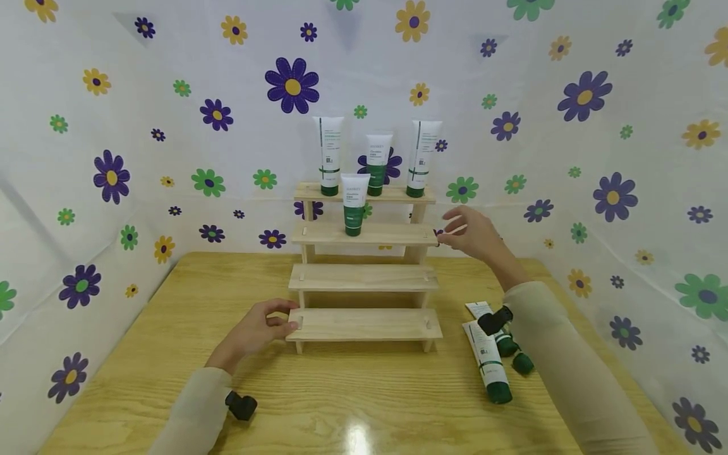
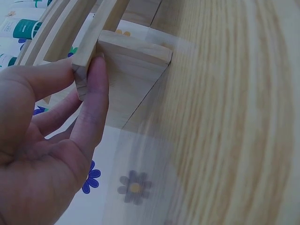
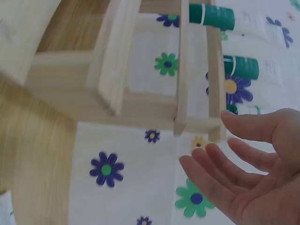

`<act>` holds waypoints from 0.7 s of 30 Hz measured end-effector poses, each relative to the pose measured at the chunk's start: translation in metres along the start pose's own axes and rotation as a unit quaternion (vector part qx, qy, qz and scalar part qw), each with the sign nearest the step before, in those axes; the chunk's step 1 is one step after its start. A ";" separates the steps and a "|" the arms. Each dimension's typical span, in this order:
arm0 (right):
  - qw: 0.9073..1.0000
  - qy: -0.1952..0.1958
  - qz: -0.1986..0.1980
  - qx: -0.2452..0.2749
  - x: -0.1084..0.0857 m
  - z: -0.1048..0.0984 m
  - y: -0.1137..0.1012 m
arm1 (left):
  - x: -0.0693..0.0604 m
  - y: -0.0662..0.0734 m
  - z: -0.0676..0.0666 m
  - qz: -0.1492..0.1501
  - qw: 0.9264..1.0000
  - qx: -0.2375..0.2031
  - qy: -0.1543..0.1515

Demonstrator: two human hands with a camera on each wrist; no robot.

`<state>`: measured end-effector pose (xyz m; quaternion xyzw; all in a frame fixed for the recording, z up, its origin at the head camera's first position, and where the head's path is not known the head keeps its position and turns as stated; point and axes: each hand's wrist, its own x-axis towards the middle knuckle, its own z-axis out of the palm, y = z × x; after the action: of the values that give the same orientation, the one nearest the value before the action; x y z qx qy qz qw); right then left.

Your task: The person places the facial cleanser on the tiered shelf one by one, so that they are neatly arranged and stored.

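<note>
White-and-green tubes [image 1: 356,205] stand on the pale wooden shelf [image 1: 364,278] (it has four steps); other tubes [image 1: 486,357] lie right of it.

We're seeing bare, pale wood on the tiered stand [image 1: 364,325] — smooth, matt, faint grain. The surface [image 1: 284,411] has bolder wood grain and a glossy sheen. Tubes [image 1: 330,148] look like smooth plastic. Backdrop's [image 1: 250,120] creased — cloth or plastic sheeting, we can't tell. The sleeves [image 1: 569,366] look like matt cloth.

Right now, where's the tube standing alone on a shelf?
In the head view, the tube stands just left of centre on the second shelf down, below three other tubes.
</note>
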<state>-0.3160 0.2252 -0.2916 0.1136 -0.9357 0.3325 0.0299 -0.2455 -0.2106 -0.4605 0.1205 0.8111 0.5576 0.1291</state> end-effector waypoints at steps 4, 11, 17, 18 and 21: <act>0.999 -0.038 0.024 -0.026 -0.010 -0.008 0.020 | 0.000 -0.001 -0.001 0.008 1.000 -0.001 -0.005; 0.992 -0.106 0.056 -0.037 -0.030 -0.024 0.057 | 0.002 -0.003 -0.001 0.015 1.000 -0.001 -0.007; 0.975 -0.182 0.119 -0.036 -0.042 -0.039 0.093 | 0.002 -0.003 -0.002 0.011 1.000 0.001 -0.005; 0.971 -0.194 0.135 -0.036 -0.043 -0.040 0.098 | 0.002 -0.003 -0.002 0.010 1.000 0.001 -0.005; 0.960 -0.219 0.175 -0.032 -0.049 -0.044 0.113 | 0.002 -0.003 -0.002 0.008 1.000 0.001 -0.004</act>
<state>-0.2954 0.3474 -0.3331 0.0173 -0.9348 0.2699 -0.2305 -0.2480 -0.2126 -0.4628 0.1296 0.8102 0.5572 0.1276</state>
